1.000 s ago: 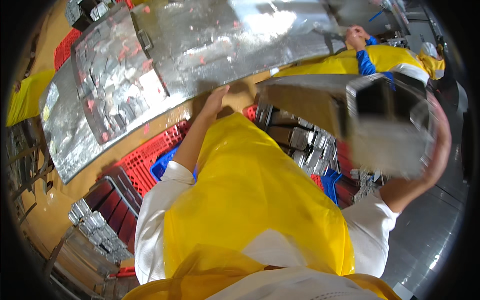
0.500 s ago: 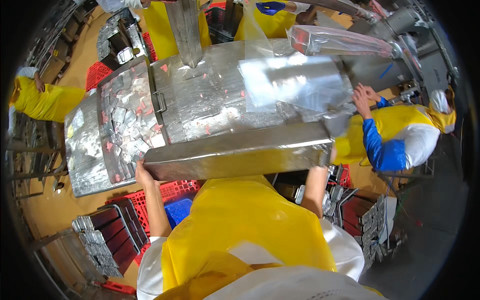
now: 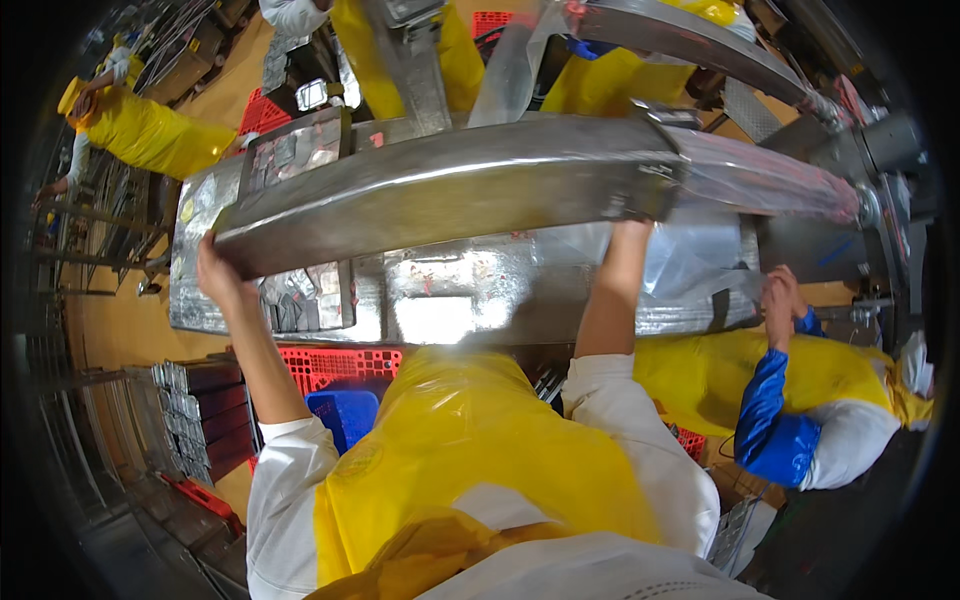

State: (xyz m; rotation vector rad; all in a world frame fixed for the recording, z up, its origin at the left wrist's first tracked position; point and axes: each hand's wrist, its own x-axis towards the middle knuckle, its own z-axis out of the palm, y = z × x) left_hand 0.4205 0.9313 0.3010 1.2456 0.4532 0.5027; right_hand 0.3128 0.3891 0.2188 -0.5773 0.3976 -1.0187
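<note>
Since half a second ago the long steel tray (image 3: 450, 190) has risen higher and fills more of the view. Its long axis runs left to right, slightly tilted, above the steel counter (image 3: 480, 300). The left hand (image 3: 215, 275) has its fingers clamped on the tray's left end; the right hand (image 3: 632, 225) supports the right end, its fingers hidden behind it.

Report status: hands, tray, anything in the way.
Left hand and right hand grip opposite ends of long metal tray, held over steel table. Co-worker's hand on table, right side.
</note>
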